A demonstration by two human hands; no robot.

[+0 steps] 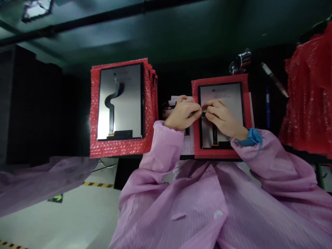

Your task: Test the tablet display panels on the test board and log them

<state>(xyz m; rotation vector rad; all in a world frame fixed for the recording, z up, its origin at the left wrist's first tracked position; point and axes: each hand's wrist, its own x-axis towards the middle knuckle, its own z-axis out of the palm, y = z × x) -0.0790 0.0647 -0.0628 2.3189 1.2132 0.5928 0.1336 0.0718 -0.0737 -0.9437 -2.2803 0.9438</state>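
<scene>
A display panel (233, 103) lies face down on red bubble wrap (196, 138). Its black flex cable (214, 135) runs up from the lower edge and passes under my right hand (223, 118). The fingers of that hand are pinched around the cable's dark end, over the panel's left edge. My left hand (183, 113) is closed in a pinch, its fingertips meeting the right ones at a small light-coloured piece that I cannot make out. To the left, another display panel (124, 100) with a curved flex cable (111, 110) rests on a stack of red bubble wrap sheets (151, 103).
Red bubble wrap bags (308, 93) are heaped at the right. Between them and the panel lie a white pen (275, 79) and a blue pen (268, 107). A shiny metal object (241, 61) stands behind the panel. Printed paper (188, 143) lies under my left wrist. A purple sleeve (46, 176) shows at left.
</scene>
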